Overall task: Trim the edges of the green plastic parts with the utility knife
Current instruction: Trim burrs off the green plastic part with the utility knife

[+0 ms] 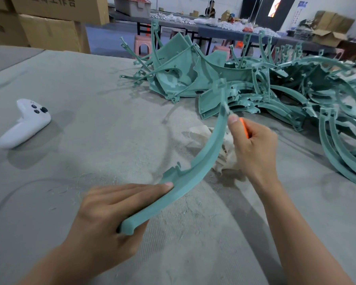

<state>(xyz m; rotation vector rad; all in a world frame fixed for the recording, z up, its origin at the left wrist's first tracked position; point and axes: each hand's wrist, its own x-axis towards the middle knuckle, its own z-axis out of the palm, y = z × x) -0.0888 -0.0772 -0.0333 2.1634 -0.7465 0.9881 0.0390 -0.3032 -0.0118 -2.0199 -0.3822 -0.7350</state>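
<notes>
A long curved green plastic part [203,159] arcs from the lower middle up toward the pile. My left hand [107,214] grips its near end, fingers lying along its inner edge. My right hand [253,149] holds an orange utility knife [245,128], thumb up beside the part's upper edge, where a pale sliver curls off near the blade. The blade itself is mostly hidden by my thumb and blurred.
A large heap of green plastic parts [275,85] covers the grey felt table [90,89] at the right and back. A white game-style controller [23,124] lies at left. Pale shavings [224,149] sit under the part. Cardboard boxes [49,23] stand behind.
</notes>
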